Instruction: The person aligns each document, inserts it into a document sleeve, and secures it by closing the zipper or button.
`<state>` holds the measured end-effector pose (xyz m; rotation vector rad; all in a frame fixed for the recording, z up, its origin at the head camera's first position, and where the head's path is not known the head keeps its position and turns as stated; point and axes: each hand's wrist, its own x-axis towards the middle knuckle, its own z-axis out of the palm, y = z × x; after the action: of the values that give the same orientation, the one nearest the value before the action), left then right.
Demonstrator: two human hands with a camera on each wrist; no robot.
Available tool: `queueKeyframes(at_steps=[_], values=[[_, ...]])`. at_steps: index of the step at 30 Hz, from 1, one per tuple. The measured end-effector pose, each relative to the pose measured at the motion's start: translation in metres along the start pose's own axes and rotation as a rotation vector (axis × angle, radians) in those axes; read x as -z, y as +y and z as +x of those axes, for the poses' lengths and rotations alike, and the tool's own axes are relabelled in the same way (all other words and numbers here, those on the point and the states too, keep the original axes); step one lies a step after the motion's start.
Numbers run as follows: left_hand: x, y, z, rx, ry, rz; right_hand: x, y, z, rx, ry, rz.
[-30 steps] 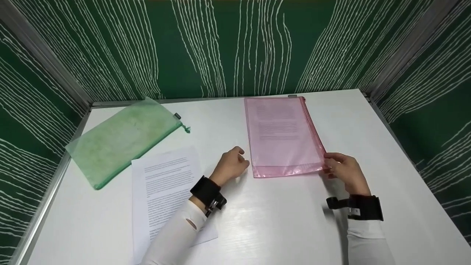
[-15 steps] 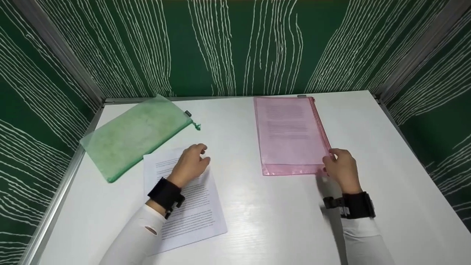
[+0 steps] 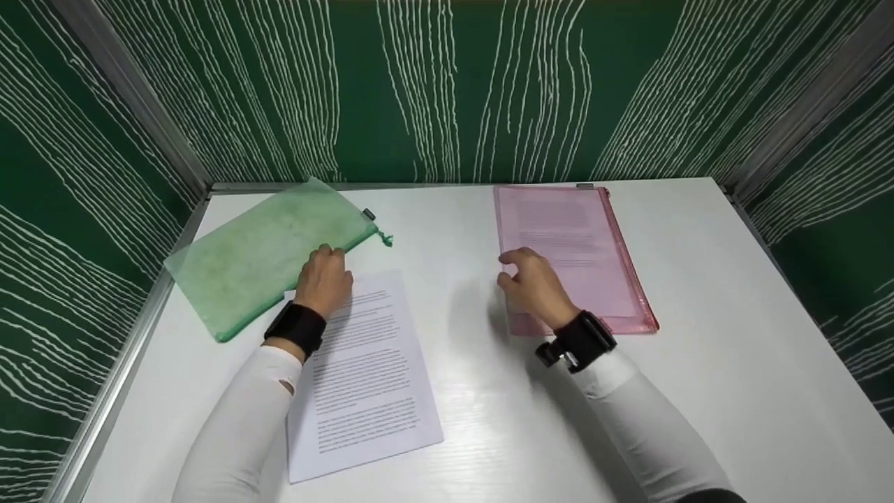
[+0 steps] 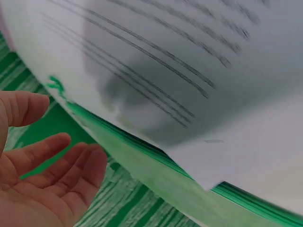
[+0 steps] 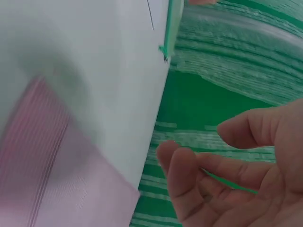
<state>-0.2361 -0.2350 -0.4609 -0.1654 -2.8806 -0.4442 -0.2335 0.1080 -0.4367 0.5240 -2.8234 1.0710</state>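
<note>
Shiny plastic, matt paper

Looks like glossy see-through plastic on the pink pouch (image 3: 590,262), duller plastic on the green pouch (image 3: 269,255), smooth matt paper on the printed sheet (image 3: 367,374), matt cloth on the white sleeves (image 3: 237,419); gleams smooth on the white tabletop (image 3: 482,412)

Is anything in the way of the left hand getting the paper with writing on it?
Nothing visible stands between the left hand and the printed paper. The green pouch isn't in the way: one paper corner lies over the pouch's edge.
</note>
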Motion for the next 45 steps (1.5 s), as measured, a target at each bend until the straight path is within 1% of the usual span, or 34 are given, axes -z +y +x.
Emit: queueKeyframes(at_steps=[2,4,6,8,11,13,15,17,19,20,23,25,27,30,31,33,34,37,39,41,45], values=[[-0.004,-0.006,0.005,0.001,0.011,0.080,-0.012,-0.009,0.009,0.033,-0.032,-0.016],[-0.008,-0.011,0.011,0.009,0.008,0.147,-0.025,-0.016,0.018,0.066,-0.063,-0.032],[-0.011,-0.014,0.015,0.030,-0.018,0.195,-0.037,-0.023,0.027,0.097,-0.095,-0.040],[-0.014,-0.017,0.019,0.053,-0.053,0.207,-0.049,-0.029,0.035,0.116,-0.135,-0.043],[-0.017,-0.020,0.024,0.091,-0.101,0.212,-0.066,-0.037,0.044,0.101,-0.204,-0.048],[-0.018,-0.022,0.027,0.096,-0.118,0.222,-0.077,-0.041,0.048,0.075,-0.253,-0.054],[-0.018,-0.024,0.028,0.083,-0.124,0.252,-0.087,-0.045,0.051,0.040,-0.292,-0.056],[-0.019,-0.027,0.029,0.051,-0.123,0.288,-0.093,-0.049,0.053,0.012,-0.316,-0.048],[-0.019,-0.031,0.030,0.007,-0.104,0.319,-0.097,-0.052,0.054,-0.001,-0.321,-0.040],[-0.020,-0.033,0.030,-0.016,-0.083,0.326,-0.098,-0.053,0.055,-0.005,-0.324,-0.038],[-0.021,-0.039,0.030,-0.058,-0.009,0.304,-0.099,-0.056,0.057,-0.002,-0.323,-0.035],[-0.020,-0.042,0.030,-0.068,0.048,0.287,-0.099,-0.058,0.059,-0.006,-0.327,-0.030],[-0.018,-0.044,0.029,-0.065,0.094,0.280,-0.099,-0.058,0.060,-0.008,-0.327,-0.018],[-0.013,-0.044,0.028,-0.072,0.175,0.300,-0.098,-0.058,0.062,-0.004,-0.320,0.010],[-0.011,-0.043,0.026,-0.080,0.206,0.310,-0.098,-0.058,0.063,-0.004,-0.318,0.033],[-0.006,-0.038,0.023,-0.103,0.267,0.317,-0.097,-0.058,0.063,-0.005,-0.300,0.078],[-0.004,-0.034,0.021,-0.118,0.296,0.323,-0.096,-0.058,0.064,-0.015,-0.295,0.118],[0.004,-0.016,0.015,-0.173,0.360,0.338,-0.093,-0.059,0.067,-0.059,-0.280,0.287],[0.008,0.000,0.011,-0.209,0.380,0.352,-0.090,-0.060,0.069,-0.086,-0.275,0.407],[0.011,0.020,0.005,-0.248,0.392,0.371,-0.086,-0.063,0.070,-0.115,-0.279,0.555],[0.014,0.059,-0.006,-0.321,0.404,0.426,-0.076,-0.066,0.070,-0.141,-0.287,0.851]])
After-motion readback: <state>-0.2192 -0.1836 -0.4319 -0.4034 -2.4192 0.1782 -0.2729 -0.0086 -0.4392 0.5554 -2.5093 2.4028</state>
